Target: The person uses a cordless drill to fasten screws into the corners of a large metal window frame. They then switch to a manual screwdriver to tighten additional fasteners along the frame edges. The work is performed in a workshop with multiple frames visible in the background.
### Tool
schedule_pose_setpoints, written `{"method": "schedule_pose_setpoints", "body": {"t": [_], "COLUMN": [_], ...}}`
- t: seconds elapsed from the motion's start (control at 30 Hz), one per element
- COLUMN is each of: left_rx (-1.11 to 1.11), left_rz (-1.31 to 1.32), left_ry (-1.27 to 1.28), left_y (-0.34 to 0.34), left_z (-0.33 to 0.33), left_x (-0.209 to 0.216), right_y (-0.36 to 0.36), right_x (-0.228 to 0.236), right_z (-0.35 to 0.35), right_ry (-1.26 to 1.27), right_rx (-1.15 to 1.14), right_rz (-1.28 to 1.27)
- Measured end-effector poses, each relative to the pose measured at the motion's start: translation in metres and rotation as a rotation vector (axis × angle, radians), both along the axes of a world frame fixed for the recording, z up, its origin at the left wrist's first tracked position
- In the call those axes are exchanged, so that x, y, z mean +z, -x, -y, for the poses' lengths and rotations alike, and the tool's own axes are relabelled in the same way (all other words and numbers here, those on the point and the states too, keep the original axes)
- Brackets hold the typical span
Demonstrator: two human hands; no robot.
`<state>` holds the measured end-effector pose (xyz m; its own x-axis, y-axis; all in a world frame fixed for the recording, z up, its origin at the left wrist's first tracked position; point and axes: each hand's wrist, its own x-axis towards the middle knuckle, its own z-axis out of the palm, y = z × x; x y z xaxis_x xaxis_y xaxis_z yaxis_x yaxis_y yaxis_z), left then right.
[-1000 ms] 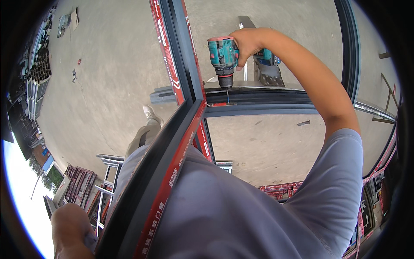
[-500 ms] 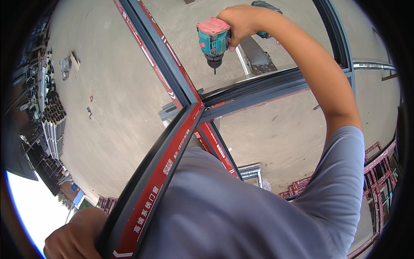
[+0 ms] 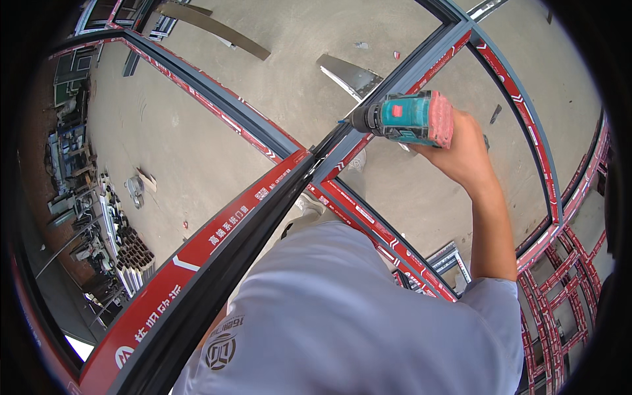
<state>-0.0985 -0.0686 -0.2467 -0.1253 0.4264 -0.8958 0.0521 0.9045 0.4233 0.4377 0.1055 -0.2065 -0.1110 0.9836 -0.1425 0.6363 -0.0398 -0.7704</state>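
My right hand (image 3: 463,153) is closed around a teal and pinkish-red cordless drill (image 3: 409,120). The drill lies nearly level, its black chuck and short bit pointing left. Beneath the bit runs a dark grey metal frame bar (image 3: 399,87), close to the joint where several bars meet; whether the bit touches it I cannot tell. A long bar with red protective film (image 3: 220,227) and a black grooved side slants from that joint to the lower left. My left hand is out of sight; only a sliver of skin shows beside this bar, near my shirt.
Other film-covered bars (image 3: 197,92) stretch to the upper left and right. On the concrete floor lie a flat metal strip (image 3: 217,27), a dark metal plate (image 3: 349,76) and scraps. Stacked profiles (image 3: 128,250) line the left side, and red-wrapped frames (image 3: 559,289) stand at the right.
The drill has swung from pointing down beyond the frame to pointing left over the bar near the joint. My left hand has gone out of view, and the whole view has shifted.
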Motion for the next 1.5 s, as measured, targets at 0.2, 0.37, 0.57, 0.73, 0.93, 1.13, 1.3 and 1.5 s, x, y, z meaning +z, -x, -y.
{"method": "schedule_pose_setpoints", "body": {"t": [0.2,0.37,0.57,0.73,0.93,1.13,1.3,1.5], "left_rx": [-0.005,-0.19,-0.293,-0.435,-0.38,-0.511,-0.402,-0.144], "left_rz": [0.331,0.371,0.43,0.534,0.511,0.578,0.619,0.573], "left_ry": [0.254,0.25,0.226,0.21,0.241,0.0,-0.011,-0.159], "left_y": [-0.036,-0.076,-0.079,-0.059,-0.044,-0.022,0.001,0.026], "left_z": [0.01,-0.012,0.0,0.028,0.068,0.075,0.071,0.085], "left_x": [-0.025,-0.009,-0.025,-0.065,-0.108,-0.098,-0.066,-0.05], "right_y": [0.01,0.046,0.109,0.169,0.218,0.239,0.253,0.266], "right_x": [-0.001,0.008,0.032,0.039,0.031,0.031,0.026,0.014], "right_z": [0.15,0.233,0.3,0.346,0.391,0.407,0.399,0.383], "right_ry": [0.404,0.389,0.248,0.077,0.22,0.174,0.156,0.134], "right_rx": [-0.325,-0.413,-0.448,-0.478,-0.573,-0.608,-0.553,-0.379], "right_rz": [-0.198,-0.274,-0.21,-0.152,-0.063,-0.072,-0.11,-0.129]}}
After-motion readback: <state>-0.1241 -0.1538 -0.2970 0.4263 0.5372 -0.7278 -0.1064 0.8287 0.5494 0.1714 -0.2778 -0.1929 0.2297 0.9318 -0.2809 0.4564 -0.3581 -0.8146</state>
